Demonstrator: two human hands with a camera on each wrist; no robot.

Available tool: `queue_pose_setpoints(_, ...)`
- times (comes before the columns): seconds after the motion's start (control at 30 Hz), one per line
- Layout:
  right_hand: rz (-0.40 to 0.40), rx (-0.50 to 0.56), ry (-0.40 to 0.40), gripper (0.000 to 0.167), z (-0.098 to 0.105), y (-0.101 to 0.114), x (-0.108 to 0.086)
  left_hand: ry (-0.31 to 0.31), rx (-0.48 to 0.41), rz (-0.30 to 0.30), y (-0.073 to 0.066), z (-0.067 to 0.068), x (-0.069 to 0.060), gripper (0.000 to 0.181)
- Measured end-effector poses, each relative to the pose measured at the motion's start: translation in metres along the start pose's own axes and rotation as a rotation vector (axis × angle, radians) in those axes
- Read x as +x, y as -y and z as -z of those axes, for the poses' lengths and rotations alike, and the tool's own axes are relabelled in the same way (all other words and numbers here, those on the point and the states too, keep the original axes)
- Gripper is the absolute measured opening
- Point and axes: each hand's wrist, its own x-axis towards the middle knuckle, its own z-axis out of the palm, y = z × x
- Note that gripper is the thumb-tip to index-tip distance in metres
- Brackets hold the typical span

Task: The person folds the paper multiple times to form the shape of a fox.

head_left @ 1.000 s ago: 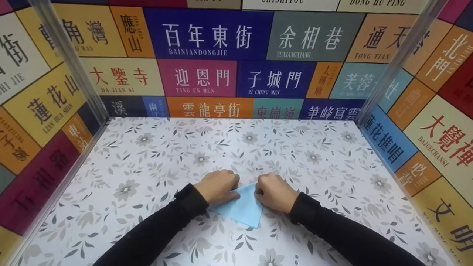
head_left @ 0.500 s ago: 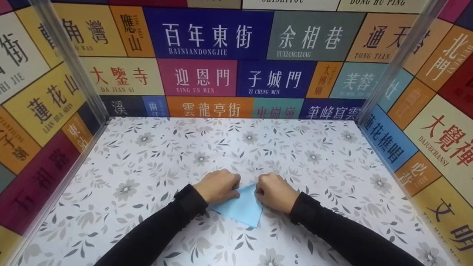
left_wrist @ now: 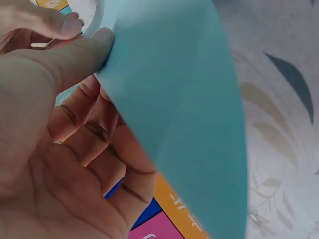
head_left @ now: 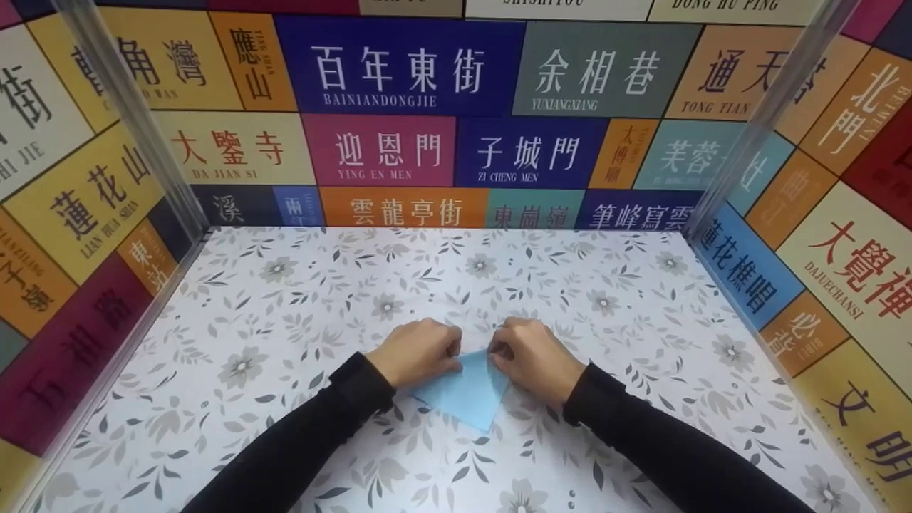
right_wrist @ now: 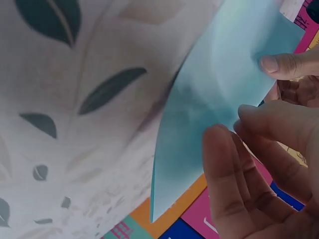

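Note:
A folded piece of light blue paper is held between both hands just above the patterned tabletop. The left hand pinches its upper left edge; in the left wrist view the thumb lies on the face of the paper with the other fingers curled behind. At the upper right edge is the right hand. In the right wrist view the right hand's thumb and fingertips pinch the edge of the paper, and one finger lies against its face. The paper bows slightly, its lower corner pointing towards the person.
The tabletop has a white covering printed with grey flowers and leaves. A back wall of coloured sign panels stands behind it, with similar angled walls at left and right. Transparent strips run along the corners.
Both hands have risen slightly, away from the person, and the paper has moved with them. Its lower corner has shifted up and a little left. The right hand's fingers have loosened their curl somewhat.

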Motion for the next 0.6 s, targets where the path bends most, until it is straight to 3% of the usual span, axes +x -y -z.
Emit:
queue_pose_setpoints(0.4,0.171,-0.108,-0.101,0.013,0.01,0.008,0.009,-0.058,0.03,-0.053,0.0,0.015,0.002,0.018)
queue_pose_setpoints(0.6,0.199,-0.105,-0.105,0.015,0.011,0.01,0.016,-0.085,0.054,-0.069,-0.002,0.025,0.003,0.017)
